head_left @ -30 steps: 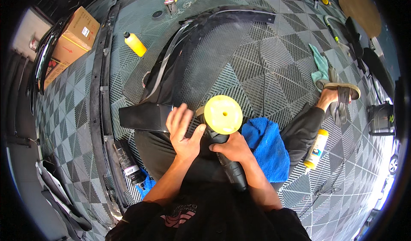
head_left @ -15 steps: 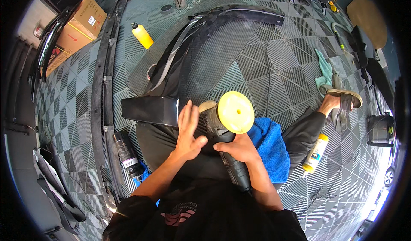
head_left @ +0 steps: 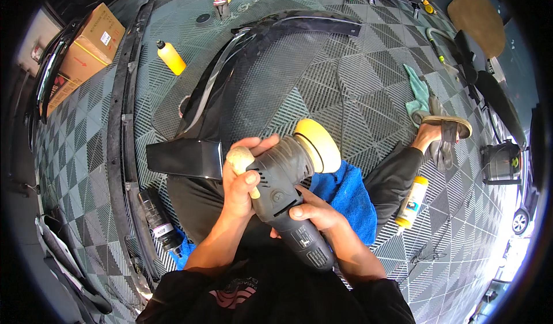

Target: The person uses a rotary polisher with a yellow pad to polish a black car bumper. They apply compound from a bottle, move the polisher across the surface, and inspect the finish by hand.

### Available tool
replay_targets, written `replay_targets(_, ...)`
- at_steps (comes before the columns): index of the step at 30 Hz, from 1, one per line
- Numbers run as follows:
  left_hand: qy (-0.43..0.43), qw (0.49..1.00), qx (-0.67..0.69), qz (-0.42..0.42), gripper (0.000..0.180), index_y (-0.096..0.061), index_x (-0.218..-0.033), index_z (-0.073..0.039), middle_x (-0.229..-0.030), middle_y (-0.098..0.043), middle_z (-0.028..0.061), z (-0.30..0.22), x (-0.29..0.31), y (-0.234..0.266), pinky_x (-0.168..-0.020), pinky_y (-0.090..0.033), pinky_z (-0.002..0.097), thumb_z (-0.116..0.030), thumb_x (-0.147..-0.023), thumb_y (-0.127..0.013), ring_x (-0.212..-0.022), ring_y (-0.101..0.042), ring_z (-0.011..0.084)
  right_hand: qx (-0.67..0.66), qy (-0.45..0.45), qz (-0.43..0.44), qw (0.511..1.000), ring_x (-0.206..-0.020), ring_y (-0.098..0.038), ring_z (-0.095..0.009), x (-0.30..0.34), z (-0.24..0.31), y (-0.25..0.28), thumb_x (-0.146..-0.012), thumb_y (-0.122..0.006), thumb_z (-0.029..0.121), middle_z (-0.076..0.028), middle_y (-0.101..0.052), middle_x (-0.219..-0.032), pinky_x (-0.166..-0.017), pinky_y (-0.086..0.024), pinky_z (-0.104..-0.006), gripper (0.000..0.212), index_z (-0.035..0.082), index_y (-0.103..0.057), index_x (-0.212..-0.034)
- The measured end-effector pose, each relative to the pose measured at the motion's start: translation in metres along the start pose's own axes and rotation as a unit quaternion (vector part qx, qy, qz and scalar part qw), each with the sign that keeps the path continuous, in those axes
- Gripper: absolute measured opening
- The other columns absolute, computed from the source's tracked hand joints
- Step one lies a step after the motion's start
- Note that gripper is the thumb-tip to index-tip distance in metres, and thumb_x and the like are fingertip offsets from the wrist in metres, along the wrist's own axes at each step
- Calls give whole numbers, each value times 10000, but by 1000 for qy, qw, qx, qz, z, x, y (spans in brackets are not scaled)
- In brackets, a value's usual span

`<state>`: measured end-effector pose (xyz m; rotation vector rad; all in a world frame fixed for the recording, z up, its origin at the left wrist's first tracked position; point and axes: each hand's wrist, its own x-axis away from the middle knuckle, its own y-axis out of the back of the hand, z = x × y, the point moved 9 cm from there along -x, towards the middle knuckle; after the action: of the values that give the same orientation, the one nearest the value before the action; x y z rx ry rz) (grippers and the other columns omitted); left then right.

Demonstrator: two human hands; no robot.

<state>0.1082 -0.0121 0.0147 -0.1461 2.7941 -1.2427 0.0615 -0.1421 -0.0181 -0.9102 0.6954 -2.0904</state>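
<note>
A black polisher (head_left: pixel 276 188) is held over my lap, its round yellow foam pad (head_left: pixel 320 145) turned toward the right. My left hand (head_left: pixel 235 188) is wrapped around the tool's head, beside a tan rounded knob (head_left: pixel 239 160). Around the polisher's body, lower down, my right hand (head_left: pixel 318 211) is closed, thumb on top. Beyond my hands lies a curved black car panel (head_left: pixel 212 102) with a silver strip; its glossy near end (head_left: pixel 184 158) is close to my left knee. A blue towel (head_left: pixel 351 200) drapes over my right leg.
At my left are a black bottle (head_left: pixel 156 220) and a long dark trim piece (head_left: pixel 115 151). An orange bottle (head_left: pixel 171 58) stands farther off, before a cardboard box (head_left: pixel 92 47). Right of me are a yellow-capped bottle (head_left: pixel 412 203) and a teal cloth (head_left: pixel 417 91).
My left hand, open beside the tool before, now grips the polisher's head. The polisher has turned, so its pad faces right instead of up at me. The view has shifted slightly.
</note>
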Motion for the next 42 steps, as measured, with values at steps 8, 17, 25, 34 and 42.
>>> replay_targets(8, -103, 986, -128, -22, 718, -518, -1380, -6, -1259, -698, 190, -25, -8, -24, -1106, -462, 398, 50, -748, -854, -1293, -591, 255, 568, 119, -328, 745, -1271, -590, -420, 48, 45, -27, -756, -892, 351, -328, -579, -1319, -1040, -495, -463, 1014, -45, -337, -1506)
replay_targets(17, -96, 994, 54, 25, 692, -290, -1559, 41, -1501, -486, 297, -4, -37, -56, -1212, -342, 482, -163, -994, -633, -1396, -504, 350, 210, 227, -357, 881, -911, -707, -234, 60, 32, 21, -667, -887, 46, -144, -691, -1094, -814, -582, -366, 698, -31, -532, -1263)
replay_targets(25, 40, 918, 254, -301, 574, -371, -1545, -51, -1494, -538, 176, 146, -146, 170, -1095, -496, 476, -338, -1058, -469, -1320, -574, 350, 137, 340, -326, 871, -812, -725, -281, 88, 90, 16, -644, -844, 157, -169, -690, -1013, -710, -604, -367, 648, -85, -577, -1183)
replay_targets(34, 107, 918, 256, -283, 579, -558, -1326, -56, -1324, -663, 171, 182, -137, 193, -976, -559, 435, -555, -1059, -437, -1133, -688, 305, 19, 378, -197, 904, -862, -696, -348, 76, 85, 58, -711, -789, 151, -230, -621, -1080, -765, -625, -465, 893, -65, -366, -1467)
replay_targets(42, 308, 941, -133, 34, 491, -563, -1411, -11, -1269, -701, 199, 78, 42, 114, -986, -546, 410, -287, -1011, -633, -1130, -699, 303, -29, 279, -77, 957, -1079, -601, -348, 27, 71, 61, -586, -815, 80, -176, -542, -1207, -903, -562, -525, 1060, 1, -338, -1529)
